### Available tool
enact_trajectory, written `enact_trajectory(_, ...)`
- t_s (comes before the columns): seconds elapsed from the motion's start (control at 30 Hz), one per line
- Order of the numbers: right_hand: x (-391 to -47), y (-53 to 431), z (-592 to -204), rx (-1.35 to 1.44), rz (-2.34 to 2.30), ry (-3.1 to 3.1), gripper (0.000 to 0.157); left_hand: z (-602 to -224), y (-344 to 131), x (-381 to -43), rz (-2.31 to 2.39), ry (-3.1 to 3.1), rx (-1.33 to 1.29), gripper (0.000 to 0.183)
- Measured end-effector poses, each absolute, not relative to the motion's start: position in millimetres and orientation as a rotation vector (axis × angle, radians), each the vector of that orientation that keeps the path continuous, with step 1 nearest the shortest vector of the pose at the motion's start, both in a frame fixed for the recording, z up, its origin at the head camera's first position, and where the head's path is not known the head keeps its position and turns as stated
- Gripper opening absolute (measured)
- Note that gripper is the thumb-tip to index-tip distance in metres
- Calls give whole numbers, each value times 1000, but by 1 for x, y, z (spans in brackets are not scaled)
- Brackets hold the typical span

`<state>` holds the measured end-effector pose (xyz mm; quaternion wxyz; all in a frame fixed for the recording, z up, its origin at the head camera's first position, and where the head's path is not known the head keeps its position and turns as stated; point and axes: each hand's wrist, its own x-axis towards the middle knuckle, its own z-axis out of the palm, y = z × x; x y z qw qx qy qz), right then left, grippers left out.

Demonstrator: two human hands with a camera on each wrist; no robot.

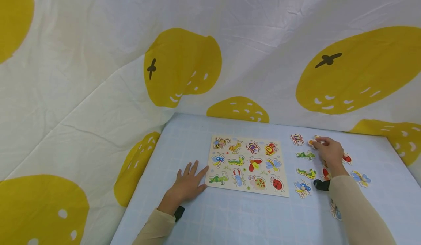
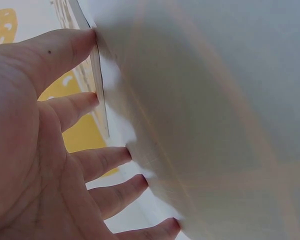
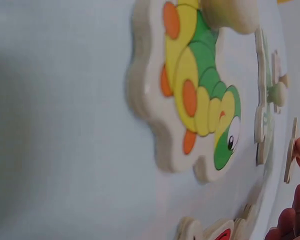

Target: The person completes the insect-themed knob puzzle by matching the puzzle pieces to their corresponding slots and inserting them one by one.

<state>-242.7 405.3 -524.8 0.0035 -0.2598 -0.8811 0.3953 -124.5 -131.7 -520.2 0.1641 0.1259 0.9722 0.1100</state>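
Note:
My left hand [image 1: 188, 184] rests on the table with its fingers spread, thumb and index fingertips at the left edge of the wooden puzzle board [image 1: 227, 186]. In the left wrist view its thumb [image 2: 65, 47] meets the board's thin edge. At the right, my right hand [image 1: 331, 155] pinches an orange and yellow insect puzzle piece [image 1: 311, 142] between thumb and fingers. That piece [image 3: 291, 157] is tilted up and seen edge-on in the right wrist view. A green and yellow caterpillar piece [image 3: 195, 95] with a wooden knob lies nearer that camera.
Loose insect pieces lie around my right hand: a spider [image 1: 297, 139], a grasshopper [image 1: 305, 155], a blue-headed insect [image 1: 302, 188], a blue-winged one [image 1: 361, 178] and a ladybird [image 1: 346, 158]. My right forearm partly covers others. A patterned cloth [image 1: 256, 69] hangs behind the table.

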Motion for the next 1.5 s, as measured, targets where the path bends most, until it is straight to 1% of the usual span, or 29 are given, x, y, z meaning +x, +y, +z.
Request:
enact_trajectory(0.23, -237, 388, -514, -598, 1212, -2750, 60, -515, -131, -123, 316, 2773, 353, 66)
enact_trajectory(0.43, -233, 365, -507, -491, 1183, -2780, 60, -513, -132, -122, 318, 2774, 351, 66)
enact_trajectory(0.63, -230, 338, -502, -428, 1229, -2750, 55, -512, -132, -121, 325, 2774, 353, 65)
enact_trajectory(0.83, -229, 312, -497, -272, 1248, -2717, 46, -512, -132, -120, 319, 2780, 354, 65)
enact_trajectory(1.1, -232, 283, -499, -190, 1256, -2716, 43, -511, -132, -120, 326, 2783, 367, 65)
enact_trajectory(1.37, -238, 256, -504, -50, 1269, -2685, 36, -514, -132, -122, 314, 2781, 368, 66)
enact_trajectory(1.5, -239, 243, -505, 15, 1287, -2689, 35, -515, -132, -122, 316, 2778, 373, 66)
